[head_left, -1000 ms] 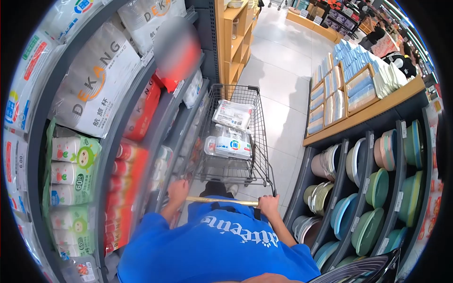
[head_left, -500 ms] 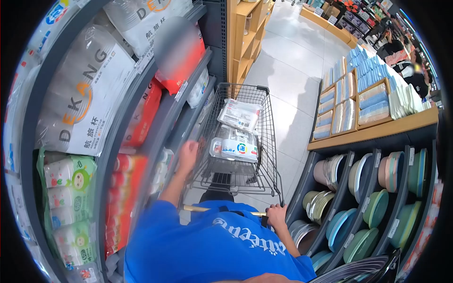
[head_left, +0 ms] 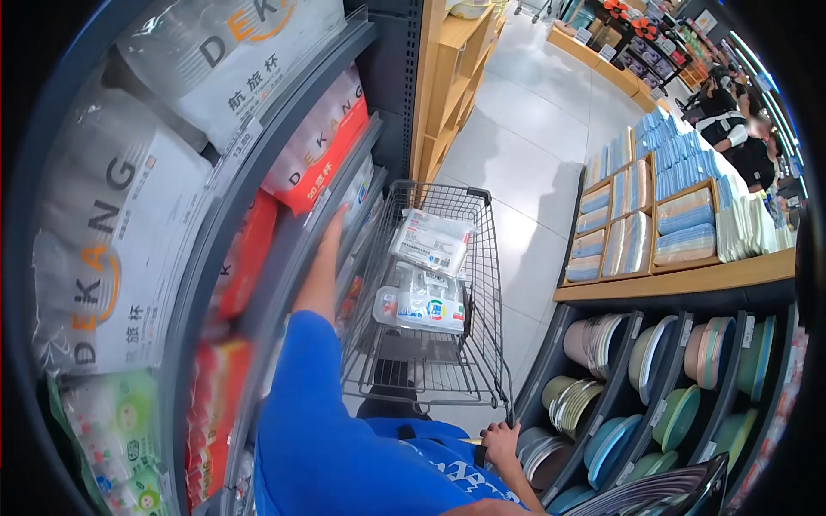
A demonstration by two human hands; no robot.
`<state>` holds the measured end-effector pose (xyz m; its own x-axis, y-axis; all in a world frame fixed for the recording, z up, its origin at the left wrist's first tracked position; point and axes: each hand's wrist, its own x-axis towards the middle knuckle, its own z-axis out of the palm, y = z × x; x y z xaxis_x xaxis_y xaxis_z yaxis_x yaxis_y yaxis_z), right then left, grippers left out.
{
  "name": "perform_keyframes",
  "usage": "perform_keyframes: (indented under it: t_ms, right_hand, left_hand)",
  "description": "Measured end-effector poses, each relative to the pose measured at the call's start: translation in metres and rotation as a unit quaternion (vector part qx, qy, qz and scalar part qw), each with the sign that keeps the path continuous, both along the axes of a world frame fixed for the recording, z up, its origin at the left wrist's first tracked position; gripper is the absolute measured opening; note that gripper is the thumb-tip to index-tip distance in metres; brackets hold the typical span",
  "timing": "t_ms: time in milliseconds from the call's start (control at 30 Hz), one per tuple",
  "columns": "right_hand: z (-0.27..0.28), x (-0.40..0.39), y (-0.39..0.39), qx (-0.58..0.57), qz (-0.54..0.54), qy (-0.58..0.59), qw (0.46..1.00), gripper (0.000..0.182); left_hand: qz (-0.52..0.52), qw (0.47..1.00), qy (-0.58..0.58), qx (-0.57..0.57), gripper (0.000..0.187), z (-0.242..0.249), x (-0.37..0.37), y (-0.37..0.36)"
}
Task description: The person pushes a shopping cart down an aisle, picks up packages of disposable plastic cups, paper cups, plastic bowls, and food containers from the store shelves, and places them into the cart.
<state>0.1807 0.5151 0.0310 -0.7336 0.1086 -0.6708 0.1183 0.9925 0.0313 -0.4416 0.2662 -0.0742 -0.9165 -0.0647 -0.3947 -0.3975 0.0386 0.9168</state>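
Note:
My left arm stretches forward to the shelf on the left. The left hand is at a white pack with a blue logo, just below a red and white DEKANG cup pack; its fingers are mostly hidden. My right hand is closed around the right end of the handle of a wire shopping cart. Inside the cart lie a white plastic-wrapped pack and, nearer me, a clear and white pack with a blue round logo.
Large DEKANG cup packs and green-wrapped packs fill the left shelves. On the right stand racks of plastic basins below folded towels. A wooden shelf is ahead on the left; people stand far right.
My left hand has moved forward from beside the cart to the shelf. The view has shifted, so the cart and right hand appear lower. The right hand keeps its hold.

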Motion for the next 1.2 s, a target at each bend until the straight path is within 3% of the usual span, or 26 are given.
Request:
perform_keyframes:
  t_ms: [67, 167, 267, 333, 400, 467, 567, 667, 733, 800, 867, 933, 1000, 1033, 1133, 1200]
  right_hand:
    - [-0.004, 0.003, -0.003, -0.003, -0.004, 0.008, 1.000, 0.022]
    - [-0.011, 0.011, -0.010, -0.035, -0.030, 0.076, 0.996, 0.016]
    - [-0.012, 0.014, -0.014, -0.002, 0.007, 0.104, 0.995, 0.017]
    - [-0.020, 0.018, -0.014, -0.008, 0.001, 0.120, 0.993, 0.016]
    - [-0.018, 0.020, -0.017, -0.005, 0.002, 0.125, 0.992, 0.016]
    - [-0.012, 0.016, -0.023, 0.006, 0.006, 0.119, 0.993, 0.016]
    - [-0.012, 0.015, -0.024, -0.042, -0.036, 0.065, 0.996, 0.021]
    - [0.018, -0.002, -0.019, -0.132, -0.130, -0.007, 0.983, 0.032]
    - [0.057, -0.027, -0.008, -0.253, -0.270, 0.034, 0.928, 0.045]
    - [0.104, -0.056, 0.000, -0.258, -0.262, 0.187, 0.911, 0.045]
    - [0.113, -0.070, 0.007, -0.264, -0.331, 0.387, 0.819, 0.038]
    - [0.120, -0.077, 0.020, -0.393, -0.388, 0.399, 0.732, 0.044]
    - [0.121, -0.079, 0.016, -0.646, -0.486, 0.384, 0.446, 0.050]
    - [0.128, -0.078, 0.013, -0.728, -0.414, 0.384, 0.389, 0.062]
    - [0.146, -0.079, 0.005, -0.769, -0.402, 0.366, 0.335, 0.070]
    - [0.152, -0.074, 0.005, -0.782, -0.385, 0.344, 0.350, 0.078]
  left_hand:
    - [0.029, 0.998, 0.055, -0.018, 0.083, -0.021, -0.014, 0.001]
    - [0.067, 0.998, 0.014, -0.014, 0.074, -0.065, -0.021, 0.000]
    - [-0.013, 0.985, 0.167, -0.031, 0.064, -0.072, 0.025, 0.000]
    - [-0.049, 0.875, 0.362, -0.317, 0.063, -0.026, 0.081, 0.000]
    - [-0.049, 0.825, 0.419, -0.375, 0.056, 0.003, 0.137, -0.002]
    - [-0.103, 0.861, 0.422, -0.266, 0.049, 0.047, 0.191, -0.003]
    - [-0.134, 0.941, 0.295, -0.100, 0.043, 0.079, 0.248, -0.010]
    - [-0.172, 0.961, 0.215, 0.014, 0.040, 0.112, 0.269, -0.020]
    - [-0.149, 0.964, 0.133, 0.177, 0.032, 0.147, 0.282, -0.015]
    - [-0.149, 0.940, 0.043, 0.304, 0.029, 0.199, 0.289, -0.015]
    - [-0.136, 0.937, 0.023, 0.322, 0.030, 0.227, 0.296, -0.014]
    - [-0.126, 0.930, 0.017, 0.345, 0.034, 0.248, 0.297, -0.008]
    - [-0.111, 0.922, 0.014, 0.370, 0.044, 0.263, 0.300, -0.006]
    - [-0.101, 0.916, 0.003, 0.389, 0.035, 0.274, 0.300, -0.006]
    - [-0.121, 0.908, 0.016, 0.401, 0.036, 0.290, 0.299, -0.008]
    - [-0.127, 0.909, 0.024, 0.396, 0.036, 0.290, 0.300, -0.012]
